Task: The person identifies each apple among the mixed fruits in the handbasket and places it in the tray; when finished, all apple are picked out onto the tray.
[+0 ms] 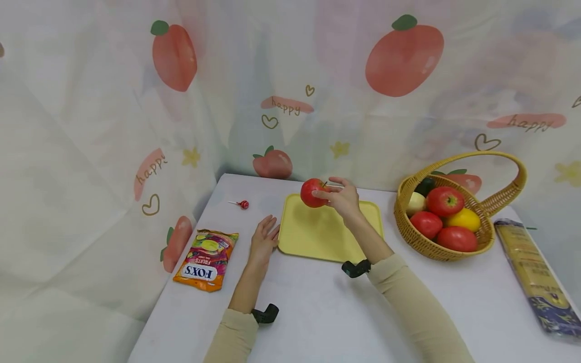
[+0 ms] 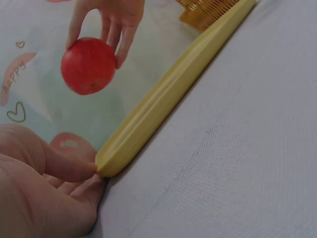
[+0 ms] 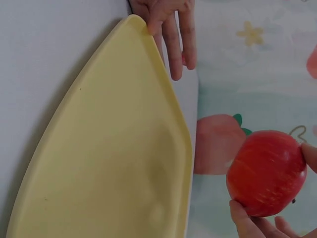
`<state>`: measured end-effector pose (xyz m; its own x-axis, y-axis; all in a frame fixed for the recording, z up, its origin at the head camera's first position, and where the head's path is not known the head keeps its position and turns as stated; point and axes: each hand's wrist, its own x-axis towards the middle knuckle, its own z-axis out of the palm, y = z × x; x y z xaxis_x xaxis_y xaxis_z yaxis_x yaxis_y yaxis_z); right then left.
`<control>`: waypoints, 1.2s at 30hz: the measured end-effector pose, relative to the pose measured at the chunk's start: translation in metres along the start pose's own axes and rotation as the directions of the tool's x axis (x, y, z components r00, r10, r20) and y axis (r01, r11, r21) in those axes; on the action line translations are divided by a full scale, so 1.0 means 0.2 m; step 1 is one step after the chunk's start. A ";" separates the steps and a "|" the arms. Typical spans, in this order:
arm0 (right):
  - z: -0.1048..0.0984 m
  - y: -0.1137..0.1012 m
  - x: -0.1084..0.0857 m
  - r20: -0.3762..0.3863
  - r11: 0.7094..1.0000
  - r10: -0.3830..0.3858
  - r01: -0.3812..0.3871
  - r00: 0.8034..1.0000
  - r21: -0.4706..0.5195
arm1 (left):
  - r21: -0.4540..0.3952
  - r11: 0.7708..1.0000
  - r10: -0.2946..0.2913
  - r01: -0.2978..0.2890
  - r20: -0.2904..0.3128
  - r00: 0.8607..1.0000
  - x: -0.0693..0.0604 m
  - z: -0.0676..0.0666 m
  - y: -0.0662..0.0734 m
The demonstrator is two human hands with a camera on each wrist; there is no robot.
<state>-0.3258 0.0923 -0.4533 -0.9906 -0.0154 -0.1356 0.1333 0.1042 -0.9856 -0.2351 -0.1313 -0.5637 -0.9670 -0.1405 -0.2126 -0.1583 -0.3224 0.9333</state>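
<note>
Apple, red, is in the right hand, grasped between thumb and fingers, up in the air and clear of the yellow tray; seen from the head, it shows across the tray's far-left corner. The left hand grasps nothing that shows: its fingers lie relaxed and fairly straight beside the tray, with the thumb touching the rim.

Handling this well likely calls for a firm, gentle hold on the round fruit, and light left-thumb pressure so the tray keeps from sliding. Let go too high, the apple could roll.

Counting outward: one tray, between the hands; one bag of sweets, left of the left hand; one lollipop, beyond that hand. Well right of the right hand stands one basket, showing three red fruits, one yellow fruit, one pale item and one dark green item; anything underneath is hidden. Farther right lies one long packet. One worktop carries these.
</note>
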 end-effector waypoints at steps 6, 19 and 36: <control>0.07 0.03 0.02 -0.002 1.000 -0.002 0.002 1.000 -0.029 | -0.002 1.000 -0.011 0.011 -0.008 1.000 0.01 0.00 0.00; 0.20 0.06 0.04 -0.003 0.987 -0.041 0.040 0.999 -0.153 | 0.018 0.999 -0.030 0.030 -0.033 0.999 0.00 0.00 0.01; 0.28 0.13 0.12 -0.068 0.929 -0.118 0.086 0.991 -0.360 | -0.005 1.000 -0.007 0.007 -0.008 1.000 -0.01 0.00 0.01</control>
<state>-0.3436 0.0393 -0.4874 -0.9991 0.0400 -0.0115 0.0284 0.4540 -0.8906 -0.2345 -0.1321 -0.5607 -0.9642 -0.1458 -0.2213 -0.1639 -0.3283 0.9302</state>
